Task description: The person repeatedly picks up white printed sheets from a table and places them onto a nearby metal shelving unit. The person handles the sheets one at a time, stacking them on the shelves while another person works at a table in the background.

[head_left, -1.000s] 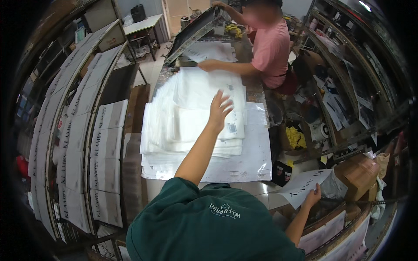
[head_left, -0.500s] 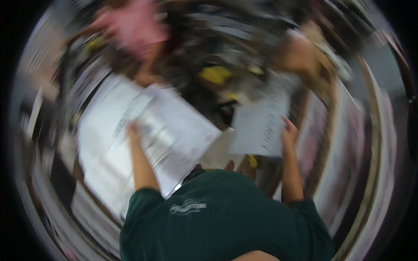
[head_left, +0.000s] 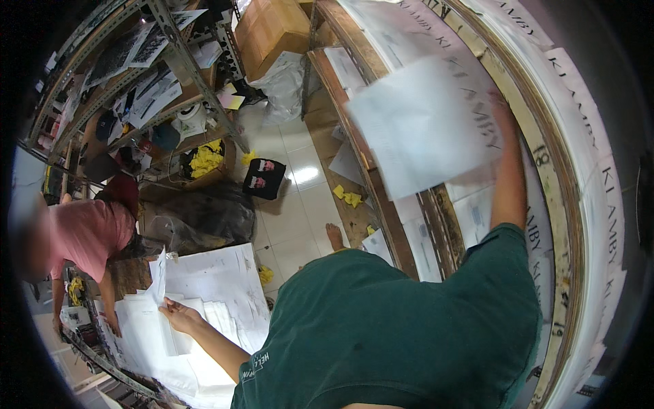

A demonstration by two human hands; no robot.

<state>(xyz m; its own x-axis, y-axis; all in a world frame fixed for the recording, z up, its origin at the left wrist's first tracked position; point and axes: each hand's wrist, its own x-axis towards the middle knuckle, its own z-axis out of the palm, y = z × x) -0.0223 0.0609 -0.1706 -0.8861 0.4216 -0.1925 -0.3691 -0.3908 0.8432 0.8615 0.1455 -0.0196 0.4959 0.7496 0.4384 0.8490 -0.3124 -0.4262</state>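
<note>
My left hand (head_left: 180,315) is over the white work table (head_left: 248,290), its fingers pinching a white paper sheet (head_left: 158,278) that stands partly upright. Beneath it lie overlapping stacks of white sheets (head_left: 139,326). Out to the right, my right hand (head_left: 503,112) holds a large white sheet with dark lettering (head_left: 422,129) by its far-right edge. Motion blurs that sheet and my right fingers. It hangs before long racks, where white cut panels with similar lettering (head_left: 610,204) lie in rows.
A person in a pink shirt (head_left: 92,235) leans at the table's far left. Behind stand a metal shelf (head_left: 197,68) with papers, a cardboard box (head_left: 269,34), and a bin of yellow cloth scraps (head_left: 206,159). A black printed cloth (head_left: 264,178) lies on the tiled floor (head_left: 300,211).
My view has swung to the right, toward the racks. My right hand has carried the lettered sheet up and outward, over the racks. My left hand stays at the table's papers.
</note>
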